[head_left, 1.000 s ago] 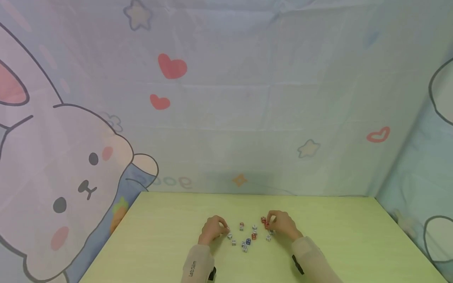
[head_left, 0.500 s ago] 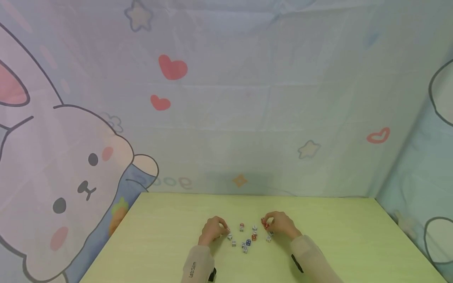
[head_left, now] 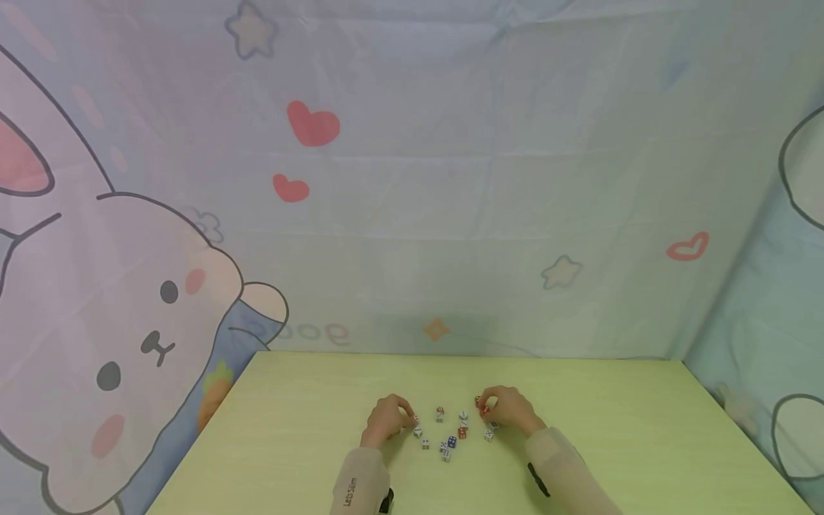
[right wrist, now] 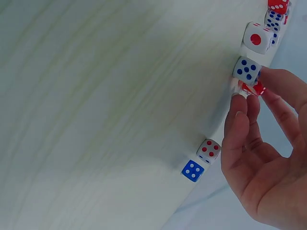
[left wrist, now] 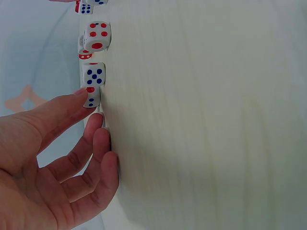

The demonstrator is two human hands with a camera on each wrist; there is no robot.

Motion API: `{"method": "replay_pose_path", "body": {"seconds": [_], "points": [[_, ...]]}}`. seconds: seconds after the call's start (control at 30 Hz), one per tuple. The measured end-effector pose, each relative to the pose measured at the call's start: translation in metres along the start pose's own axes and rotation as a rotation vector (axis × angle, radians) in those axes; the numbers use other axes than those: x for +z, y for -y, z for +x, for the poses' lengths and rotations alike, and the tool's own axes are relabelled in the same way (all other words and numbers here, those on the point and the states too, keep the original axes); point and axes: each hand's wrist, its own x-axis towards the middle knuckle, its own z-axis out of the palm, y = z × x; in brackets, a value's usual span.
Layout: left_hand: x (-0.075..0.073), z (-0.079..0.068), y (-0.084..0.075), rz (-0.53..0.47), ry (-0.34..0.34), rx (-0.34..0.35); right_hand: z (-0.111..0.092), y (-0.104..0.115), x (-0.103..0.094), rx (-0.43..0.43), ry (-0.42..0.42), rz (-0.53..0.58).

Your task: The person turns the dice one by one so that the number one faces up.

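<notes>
My left hand (head_left: pixel 389 418) is low at the left end of the scattered dice. In the left wrist view its thumb and index finger grip a small white die (left wrist: pixel 92 98); another white die (left wrist: pixel 94 74) shows right beside it. My right hand (head_left: pixel 511 409) is at the far right side of the dice, pinching a red die (right wrist: pixel 254 89) between thumb and fingers. A white die with blue pips (right wrist: pixel 247 70) partly covers that red one in the right wrist view. Just left of those fingertips, a second red die (head_left: pixel 478 401) lies on the table.
Several more dice lie between the hands on the pale yellow table (head_left: pixel 290 443), among them a blue die (head_left: pixel 452 442) and a red die (head_left: pixel 461 433). White dice (head_left: pixel 488 435) sit close below the right hand. A printed cloth (head_left: pixel 412 179) hangs behind the table.
The right hand has shifted slightly left, bringing the pinched red die nearer the other red die. The left hand keeps its place.
</notes>
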Motion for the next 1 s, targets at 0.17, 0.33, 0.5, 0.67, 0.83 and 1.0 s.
{"method": "replay_pose_path", "body": {"seconds": [0.17, 0.33, 0.5, 0.67, 0.83, 1.0], "points": [[0.0, -0.0009, -0.0002, -0.011, 0.0, 0.0, 0.0001, -0.0034, 0.002, 0.021, 0.0, 0.036], [-0.0001, -0.0015, -0.0003, -0.013, -0.005, 0.01, -0.0006, -0.0058, 0.0011, 0.025, 0.002, 0.062], [-0.0007, -0.0023, -0.0009, -0.015, -0.001, 0.016, -0.0013, -0.0078, 0.0009, 0.033, 0.001, 0.069], [0.0004, -0.0022, 0.0003, -0.015, -0.002, 0.014, -0.0037, -0.0095, 0.0, 0.044, -0.009, 0.054], [0.0003, -0.0035, -0.0007, -0.018, -0.006, 0.01, -0.0063, -0.0098, -0.0013, 0.037, -0.024, 0.055], [-0.0014, -0.0031, -0.0025, -0.026, -0.005, 0.015, -0.006, -0.0078, -0.003, 0.02, -0.031, 0.045]]}}
